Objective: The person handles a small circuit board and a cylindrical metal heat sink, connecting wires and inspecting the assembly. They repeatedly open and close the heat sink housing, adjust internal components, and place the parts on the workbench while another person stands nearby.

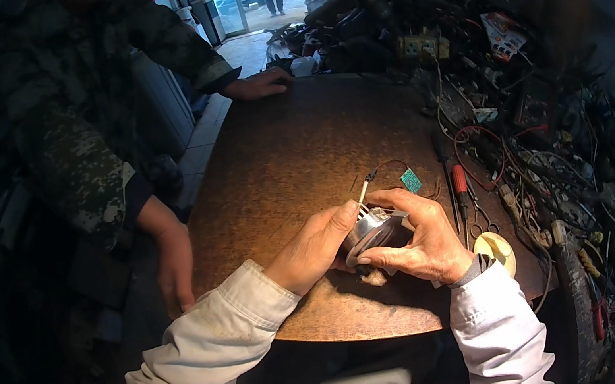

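Above the near part of a brown wooden table (301,153), both my hands are closed around a small round metal part (372,232), which looks like a motor with a silvery body and a disc-shaped rim. My left hand (312,249) grips it from the left, its thumb along the upper side. On the right, my right hand (426,241) wraps it with fingers over the top and thumb at the lower rim. Pale leads rise from its top. A thin wire runs toward a small green circuit board (410,180) just beyond my right hand. My fingers hide much of the part's underside.
A red-handled screwdriver (459,179), scissors (482,224) and a cream round dish (495,251) lie right of my hand. Tangled wires and parts (535,156) crowd the right side. At left, a person in a camouflage jacket (74,140) rests one hand (258,85) on the table.
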Action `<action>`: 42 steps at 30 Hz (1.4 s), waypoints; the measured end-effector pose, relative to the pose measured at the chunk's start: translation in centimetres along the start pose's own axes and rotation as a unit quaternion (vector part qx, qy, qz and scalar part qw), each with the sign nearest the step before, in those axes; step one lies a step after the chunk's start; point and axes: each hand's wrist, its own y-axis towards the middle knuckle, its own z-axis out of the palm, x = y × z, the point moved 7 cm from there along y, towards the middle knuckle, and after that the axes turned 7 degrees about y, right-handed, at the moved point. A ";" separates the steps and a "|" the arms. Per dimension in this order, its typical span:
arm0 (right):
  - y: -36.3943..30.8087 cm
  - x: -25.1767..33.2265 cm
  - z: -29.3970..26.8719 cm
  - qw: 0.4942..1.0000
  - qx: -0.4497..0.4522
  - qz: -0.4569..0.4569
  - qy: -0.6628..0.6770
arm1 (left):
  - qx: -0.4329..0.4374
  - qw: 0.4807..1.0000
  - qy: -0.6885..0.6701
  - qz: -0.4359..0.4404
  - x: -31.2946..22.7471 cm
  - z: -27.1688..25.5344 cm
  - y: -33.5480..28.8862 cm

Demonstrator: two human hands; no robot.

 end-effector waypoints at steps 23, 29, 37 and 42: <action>0.2 1.6 0.0 0.994 -0.051 -0.093 -0.042 | -0.067 0.994 0.054 0.062 1.4 -0.1 0.5; 0.2 1.4 -0.4 0.996 -0.045 -0.073 -0.018 | -0.059 0.994 0.064 0.059 -0.4 0.3 0.0; 0.2 1.6 -0.3 0.997 -0.041 -0.070 -0.004 | -0.063 0.996 -0.041 0.043 0.7 -0.2 0.2; 0.1 1.9 -0.2 0.995 -0.058 -0.083 -0.002 | -0.062 0.996 -0.046 0.047 0.6 -0.1 0.3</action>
